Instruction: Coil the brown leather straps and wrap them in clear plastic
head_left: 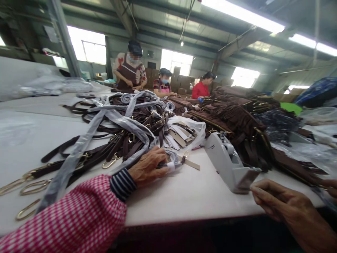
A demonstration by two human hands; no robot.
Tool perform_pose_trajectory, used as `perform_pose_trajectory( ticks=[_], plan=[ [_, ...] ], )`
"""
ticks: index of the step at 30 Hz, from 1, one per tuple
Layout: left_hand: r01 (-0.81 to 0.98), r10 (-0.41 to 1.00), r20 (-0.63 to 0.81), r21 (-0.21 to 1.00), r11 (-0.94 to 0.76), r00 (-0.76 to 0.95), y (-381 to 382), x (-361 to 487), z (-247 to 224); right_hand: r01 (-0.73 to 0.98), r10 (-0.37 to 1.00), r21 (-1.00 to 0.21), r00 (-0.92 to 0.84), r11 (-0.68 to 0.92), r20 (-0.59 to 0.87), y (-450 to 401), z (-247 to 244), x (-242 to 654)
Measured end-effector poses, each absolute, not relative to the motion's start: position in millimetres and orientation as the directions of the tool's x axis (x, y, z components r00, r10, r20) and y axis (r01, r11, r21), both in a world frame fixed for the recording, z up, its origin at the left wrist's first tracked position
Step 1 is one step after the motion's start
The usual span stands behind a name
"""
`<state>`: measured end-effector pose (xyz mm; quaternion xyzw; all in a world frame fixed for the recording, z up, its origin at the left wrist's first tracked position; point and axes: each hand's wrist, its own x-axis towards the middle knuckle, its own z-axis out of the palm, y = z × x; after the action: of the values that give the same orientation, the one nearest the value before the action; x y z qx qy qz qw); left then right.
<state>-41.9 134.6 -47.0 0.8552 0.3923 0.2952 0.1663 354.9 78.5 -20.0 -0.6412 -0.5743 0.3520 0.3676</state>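
Observation:
My left hand (150,164), in a pink checked sleeve with a striped cuff, rests on the white table (184,200). Its fingers are closed round a coiled strap (174,163) in clear plastic, with a white band on it. A gold ring shows at the coil's far end, by a flat beige strip (192,163). At the right, my right hand (283,202) is pinched at the front edge of a grey tape dispenser (230,165); whatever lies between its fingertips is too small to make out.
Dark brown straps (110,149) with gold clasps pile up at left, some in plastic sleeves. Brown zippered pieces (237,119) are heaped behind the dispenser. White and beige strips (179,137) lie in a plastic bag. Another person's hand (330,188) shows at far right; several people work across the table.

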Motion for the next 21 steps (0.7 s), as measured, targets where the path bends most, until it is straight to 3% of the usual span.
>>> perform_pose_trajectory(
  ticks=[4,8,14,21],
  plan=[
    [0.543,0.800,0.399,0.589,-0.598,0.449,135.2,-41.5,-46.6,0.342,0.978,-0.939,-0.204,0.041,-0.031,86.9,-11.1,272.5],
    [0.482,0.824,0.407,0.672,-0.562,0.393,135.1,-41.2,-44.7,0.159,0.941,-0.983,-0.337,0.093,0.035,108.0,-12.1,197.7],
    [0.389,0.882,0.398,0.793,-0.469,0.252,134.0,-39.2,-42.2,0.098,0.941,-0.994,-0.338,0.057,0.020,128.0,-27.0,162.5],
    [0.414,0.897,0.400,0.795,-0.443,0.191,133.7,-36.1,-42.1,0.080,0.957,-0.995,-0.288,0.062,0.036,131.1,-36.4,154.7]
  ],
)
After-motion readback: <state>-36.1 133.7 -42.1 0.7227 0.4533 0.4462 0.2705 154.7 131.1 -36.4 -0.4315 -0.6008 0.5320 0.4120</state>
